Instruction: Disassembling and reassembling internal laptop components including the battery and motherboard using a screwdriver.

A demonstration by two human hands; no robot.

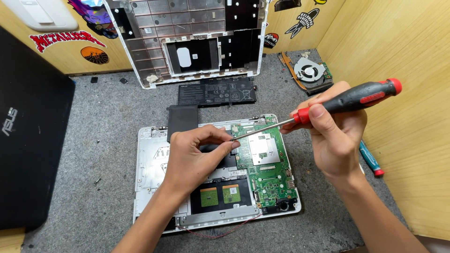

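An opened white laptop base [150, 159] lies on the grey mat with its green motherboard [267, 164] exposed on the right side. My right hand [337, 136] grips a red and black screwdriver [361, 98], held level, with its metal tip reaching left to the board's upper left edge. My left hand [197, 154] rests over the middle of the base, thumb and forefinger pinched together right at the screwdriver's tip. Whether a screw sits between those fingers is too small to tell. Two small green boards [220, 194] show below my left hand.
A black flat battery [218, 91] lies behind the base, and a white bottom cover [192, 42] leans on the back wall. A cooling fan [311, 72] sits at the back right. A closed black laptop [28, 136] fills the left. A blue-handled screwdriver [370, 159] lies by the right wooden wall.
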